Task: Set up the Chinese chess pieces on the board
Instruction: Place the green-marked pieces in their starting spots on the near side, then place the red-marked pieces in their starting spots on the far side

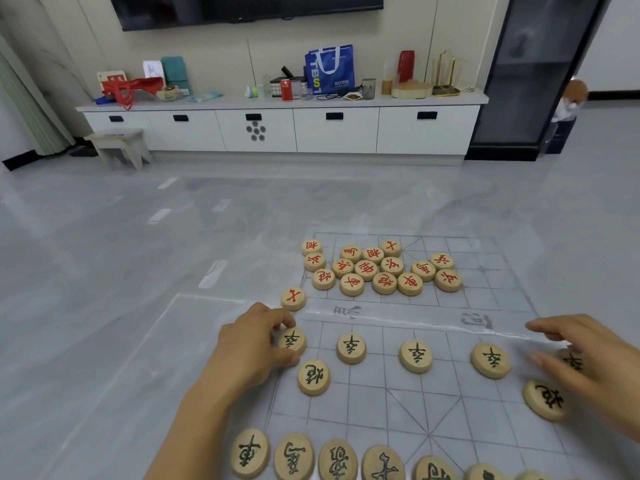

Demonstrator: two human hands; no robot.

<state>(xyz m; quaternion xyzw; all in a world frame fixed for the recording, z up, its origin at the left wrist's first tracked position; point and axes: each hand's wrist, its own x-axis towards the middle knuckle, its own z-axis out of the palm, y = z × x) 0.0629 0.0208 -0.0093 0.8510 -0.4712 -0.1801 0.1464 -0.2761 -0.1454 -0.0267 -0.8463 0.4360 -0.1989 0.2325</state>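
The board (381, 403), a clear sheet, lies on the floor (104, 271). The left hand (249, 348) pinches the leftmost green piece (293, 340) at the board's left edge, its fingers (278, 317) curled over the far rim and the thumb against the near rim. The right hand (595, 355) reaches over the rightmost green piece (573, 361), which shows between its outstretched fingers (554, 331) and thumb; whether they grip it I cannot tell. Three more green pieces (415, 356) stand in a row between the two. Red pieces (366, 270) cluster on the far half.
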